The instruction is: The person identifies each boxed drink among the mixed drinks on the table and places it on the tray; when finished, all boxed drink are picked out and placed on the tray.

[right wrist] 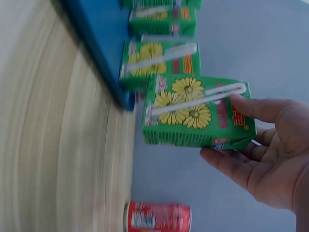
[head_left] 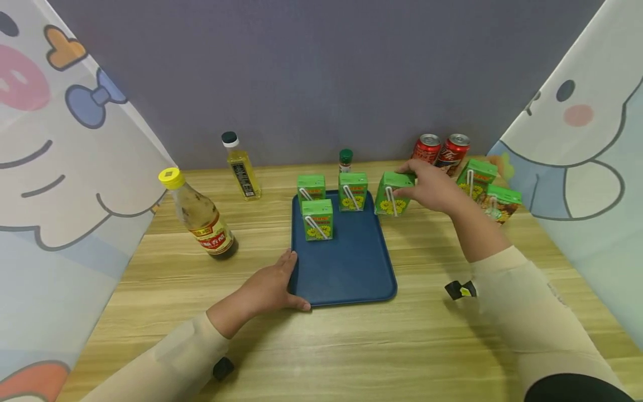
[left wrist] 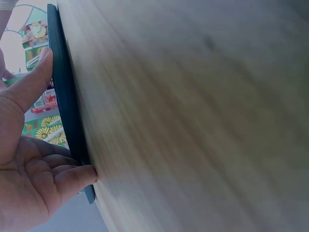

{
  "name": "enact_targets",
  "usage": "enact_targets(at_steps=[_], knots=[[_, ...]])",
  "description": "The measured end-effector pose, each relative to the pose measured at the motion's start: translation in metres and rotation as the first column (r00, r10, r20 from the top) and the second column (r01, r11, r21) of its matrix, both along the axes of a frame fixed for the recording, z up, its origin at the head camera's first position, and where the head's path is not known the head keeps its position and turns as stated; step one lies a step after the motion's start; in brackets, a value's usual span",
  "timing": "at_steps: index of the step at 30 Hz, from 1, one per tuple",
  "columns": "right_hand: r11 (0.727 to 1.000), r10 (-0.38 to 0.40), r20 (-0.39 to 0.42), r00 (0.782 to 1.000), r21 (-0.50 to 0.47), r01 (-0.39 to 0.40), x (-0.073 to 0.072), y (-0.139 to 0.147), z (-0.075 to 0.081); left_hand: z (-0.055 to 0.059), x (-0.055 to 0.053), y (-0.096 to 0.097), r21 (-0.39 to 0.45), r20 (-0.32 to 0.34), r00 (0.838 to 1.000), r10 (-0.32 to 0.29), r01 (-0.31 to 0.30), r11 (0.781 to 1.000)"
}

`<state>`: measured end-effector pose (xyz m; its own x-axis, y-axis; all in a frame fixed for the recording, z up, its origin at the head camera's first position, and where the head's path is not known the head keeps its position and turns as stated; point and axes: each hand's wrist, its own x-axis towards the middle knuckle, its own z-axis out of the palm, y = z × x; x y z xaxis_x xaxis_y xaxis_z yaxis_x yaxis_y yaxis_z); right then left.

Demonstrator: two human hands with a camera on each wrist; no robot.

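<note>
My right hand point(head_left: 431, 185) pinches a green drink carton point(right wrist: 193, 112) by its upper end, thumb on the straw side and fingers behind. This carton, printed with yellow flowers, is slightly tilted and overlaps the right rim of the blue tray point(head_left: 346, 273) in the head view; the right wrist view shows it off the table. On the tray stand several matching cartons: one front left point(head_left: 318, 220), one behind it point(head_left: 311, 188), one back right point(head_left: 353, 191). My left hand point(head_left: 271, 282) spans the tray's near left corner, thumb along the front edge, extended fingers against the left side.
Two more cartons point(head_left: 476, 177) point(head_left: 502, 202) and two red cans point(head_left: 427, 148) point(head_left: 454, 151) stand at the back right. A yellow-capped sauce bottle point(head_left: 203, 220) and an oil bottle point(head_left: 243, 170) stand left. Behind the tray is a green-capped bottle point(head_left: 345, 159).
</note>
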<state>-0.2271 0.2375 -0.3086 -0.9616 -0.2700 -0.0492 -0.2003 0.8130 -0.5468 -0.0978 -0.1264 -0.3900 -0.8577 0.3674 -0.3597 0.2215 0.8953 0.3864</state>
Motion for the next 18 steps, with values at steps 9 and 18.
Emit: enact_targets(at_steps=[9,18], knots=[[0.991,0.135,-0.008,0.991,-0.023,-0.135,0.009,-0.045,-0.02,-0.001,0.001,0.0,0.002,-0.009,1.0,-0.001,0.001,1.0],[0.983,0.18,-0.008,0.984,0.019,-0.18,0.01,-0.065,-0.033,-0.001,0.001,-0.001,0.005,-0.012,1.0,-0.008,0.008,1.0]])
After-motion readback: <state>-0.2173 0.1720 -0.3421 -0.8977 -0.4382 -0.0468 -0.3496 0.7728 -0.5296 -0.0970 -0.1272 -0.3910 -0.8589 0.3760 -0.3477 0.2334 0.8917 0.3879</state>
